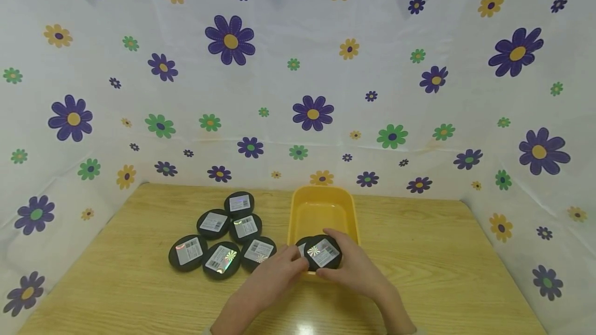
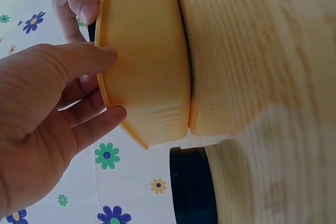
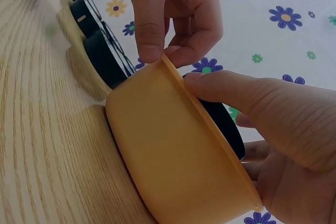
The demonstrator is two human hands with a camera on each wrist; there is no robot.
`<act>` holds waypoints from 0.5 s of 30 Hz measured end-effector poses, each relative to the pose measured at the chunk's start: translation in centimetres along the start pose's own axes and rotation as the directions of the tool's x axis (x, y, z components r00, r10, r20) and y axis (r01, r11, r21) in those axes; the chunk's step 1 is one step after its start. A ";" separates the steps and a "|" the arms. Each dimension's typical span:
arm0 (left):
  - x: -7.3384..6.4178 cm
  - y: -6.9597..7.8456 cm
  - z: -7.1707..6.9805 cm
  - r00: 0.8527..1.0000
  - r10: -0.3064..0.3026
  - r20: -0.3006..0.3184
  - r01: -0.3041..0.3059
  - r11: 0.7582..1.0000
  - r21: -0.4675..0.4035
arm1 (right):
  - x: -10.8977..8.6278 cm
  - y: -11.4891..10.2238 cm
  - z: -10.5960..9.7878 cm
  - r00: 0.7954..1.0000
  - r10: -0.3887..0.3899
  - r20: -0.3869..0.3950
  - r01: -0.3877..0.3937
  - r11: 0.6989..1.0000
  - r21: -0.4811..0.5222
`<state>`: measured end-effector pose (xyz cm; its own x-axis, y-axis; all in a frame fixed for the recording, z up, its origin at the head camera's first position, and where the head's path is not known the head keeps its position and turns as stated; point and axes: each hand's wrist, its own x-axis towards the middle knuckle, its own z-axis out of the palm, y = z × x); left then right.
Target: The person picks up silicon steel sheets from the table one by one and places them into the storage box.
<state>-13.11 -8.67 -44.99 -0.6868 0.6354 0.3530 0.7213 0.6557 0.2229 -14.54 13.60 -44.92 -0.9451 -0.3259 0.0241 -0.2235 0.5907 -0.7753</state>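
A yellow plastic tub [image 1: 323,211] sits on the table in front of me. At its near end my right hand [image 1: 358,269] grips a flat round black case [image 1: 324,253] with a white label and a shiny sticker, tilted over the rim. A second black case [image 1: 301,246] shows partly behind it, its rest hidden. My left hand [image 2: 50,95] pinches the tub's near left rim, thumb against the outer wall and other fingers around the edge. In the right wrist view, the black case [image 3: 226,124] rises above the rim between my right thumb and fingers.
Left of the tub, several more labelled black cases lie on the wooden table [image 1: 419,262]; the nearest case [image 1: 258,252] is close beside my left hand. A white flower-print cloth [image 1: 279,87] stands around the table's back and sides.
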 end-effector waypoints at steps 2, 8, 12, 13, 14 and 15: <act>0.0 0.0 0.1 1.000 0.007 -0.008 -0.007 1.000 0.009 | 0.0 0.1 0.0 1.000 0.005 0.001 -0.005 1.000 0.004; 0.0 0.0 0.1 0.999 0.025 -0.025 -0.024 0.999 0.025 | 0.1 0.2 0.0 1.000 0.010 0.014 -0.010 1.000 0.000; 0.0 0.0 0.0 0.999 0.027 -0.022 -0.027 0.999 0.024 | 0.0 0.1 0.0 1.000 0.009 0.022 -0.009 1.000 -0.012; 0.0 0.0 0.1 0.999 0.027 -0.021 -0.026 0.999 0.024 | -0.1 0.0 0.0 1.000 0.010 0.024 -0.009 1.000 -0.016; 0.0 -0.1 0.1 0.999 0.027 -0.020 -0.027 0.999 0.025 | -0.1 0.0 -0.1 1.000 0.009 0.025 -0.009 1.000 -0.020; 0.0 -0.1 0.1 0.999 0.028 -0.018 -0.027 0.999 0.026 | -0.1 0.0 -0.1 1.000 0.009 0.026 -0.008 1.000 -0.025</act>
<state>-13.20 -8.65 -45.07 -0.6649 0.6457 0.3755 0.7371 0.6485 0.1900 -14.43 13.68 -44.87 -0.9406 -0.3396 0.0011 -0.2217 0.6115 -0.7596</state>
